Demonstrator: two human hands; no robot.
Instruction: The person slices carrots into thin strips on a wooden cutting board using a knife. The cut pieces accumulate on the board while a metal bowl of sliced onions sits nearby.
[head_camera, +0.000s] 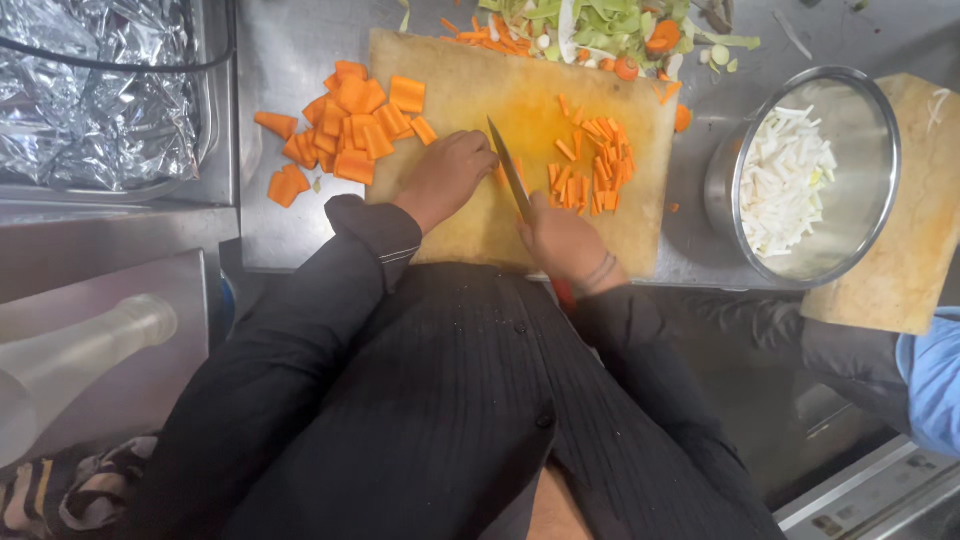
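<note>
My right hand (562, 240) grips the handle of a knife (509, 168), its blade pointing away over a yellow-stained cutting board (470, 80). My left hand (447, 172) rests on the board with fingers curled, just left of the blade and likely pressing down a carrot piece that I cannot see clearly. Thin carrot sticks (595, 165) lie to the right of the blade. Flat carrot slabs (350, 125) are heaped at the board's left edge and spill onto the steel counter.
A steel bowl (880, 150) of chopped white vegetable stands at right, beside a second board (915, 230). Vegetable scraps (600, 30) lie beyond the board. A foil-lined tray (95, 90) sits far left, a clear bottle (70, 360) below it. A blue sleeve (935, 375) shows at right.
</note>
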